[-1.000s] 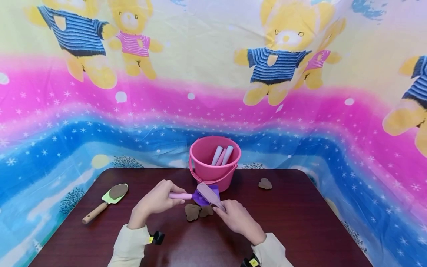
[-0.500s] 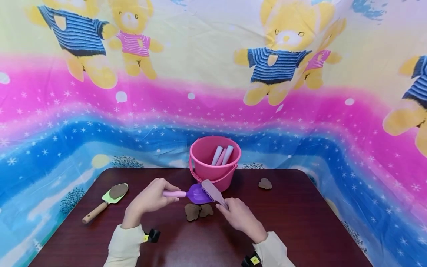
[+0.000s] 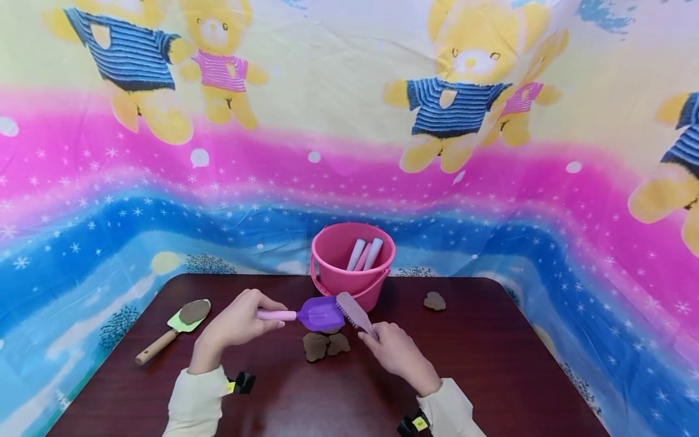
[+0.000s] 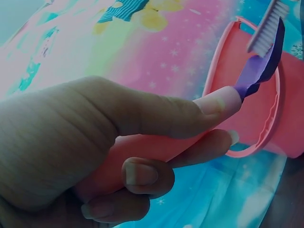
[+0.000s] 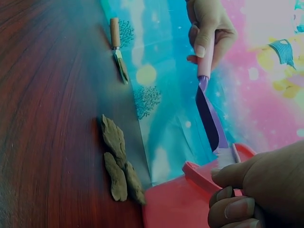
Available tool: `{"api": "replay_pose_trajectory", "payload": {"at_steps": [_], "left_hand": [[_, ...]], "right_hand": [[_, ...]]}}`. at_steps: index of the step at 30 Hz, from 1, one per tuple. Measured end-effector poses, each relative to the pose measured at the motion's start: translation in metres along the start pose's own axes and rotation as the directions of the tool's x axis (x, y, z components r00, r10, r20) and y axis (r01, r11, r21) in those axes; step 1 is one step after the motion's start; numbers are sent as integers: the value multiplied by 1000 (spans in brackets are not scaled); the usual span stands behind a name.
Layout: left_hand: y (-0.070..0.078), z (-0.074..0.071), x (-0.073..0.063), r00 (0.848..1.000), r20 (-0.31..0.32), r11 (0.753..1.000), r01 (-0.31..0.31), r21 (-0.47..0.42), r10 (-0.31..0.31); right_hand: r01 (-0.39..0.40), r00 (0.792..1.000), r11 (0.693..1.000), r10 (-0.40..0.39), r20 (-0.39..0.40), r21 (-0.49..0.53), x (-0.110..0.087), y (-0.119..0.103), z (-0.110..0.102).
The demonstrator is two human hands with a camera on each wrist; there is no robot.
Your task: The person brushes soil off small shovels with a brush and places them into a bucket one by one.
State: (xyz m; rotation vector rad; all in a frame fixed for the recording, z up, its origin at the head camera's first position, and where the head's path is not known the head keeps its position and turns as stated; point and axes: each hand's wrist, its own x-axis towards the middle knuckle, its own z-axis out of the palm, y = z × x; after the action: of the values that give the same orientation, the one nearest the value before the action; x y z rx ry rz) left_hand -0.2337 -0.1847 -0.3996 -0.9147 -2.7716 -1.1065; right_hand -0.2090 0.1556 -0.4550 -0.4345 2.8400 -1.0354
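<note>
My left hand (image 3: 235, 325) grips the pink handle of a small purple shovel (image 3: 319, 314), fingers and thumb round it in the left wrist view. Its blade is held above brown clay-like lumps (image 3: 315, 346) on the table. With my right hand (image 3: 398, 352) I hold a pale mauve brush (image 3: 356, 312), bristles facing the shovel. In the head view the brush head overlaps the blade's tip; whether they touch I cannot tell. The right wrist view shows three lumps (image 5: 114, 137) close together, beneath and apart from the shovel.
A pink bucket (image 3: 341, 282) stands just behind the tools, with several handles (image 3: 363, 256) sticking up inside. At left lies a green trowel (image 3: 157, 348) bearing a brown lump (image 3: 193, 312). Another lump (image 3: 434, 301) lies at right. A printed cloth (image 3: 273, 194) hangs behind the table.
My left hand has drawn the shovel to the left, uncovering more of its blade. The brush has shifted slightly right and away from me. The lumps on the table stay put.
</note>
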Motion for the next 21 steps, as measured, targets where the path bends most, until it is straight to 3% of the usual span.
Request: {"api": "replay_pose_trajectory", "payload": {"at_steps": [15,21], "left_hand": [[-9,-12,-8,999,4,999,38,-23,-37],[-9,-10,-8,997,62,998,57,-41,-55]], "right_hand": [[-8,1000,1000,8,-12,6,1,-3,-2],[-6,1000,1000,6,-25,15,0,-5,-3]]}}
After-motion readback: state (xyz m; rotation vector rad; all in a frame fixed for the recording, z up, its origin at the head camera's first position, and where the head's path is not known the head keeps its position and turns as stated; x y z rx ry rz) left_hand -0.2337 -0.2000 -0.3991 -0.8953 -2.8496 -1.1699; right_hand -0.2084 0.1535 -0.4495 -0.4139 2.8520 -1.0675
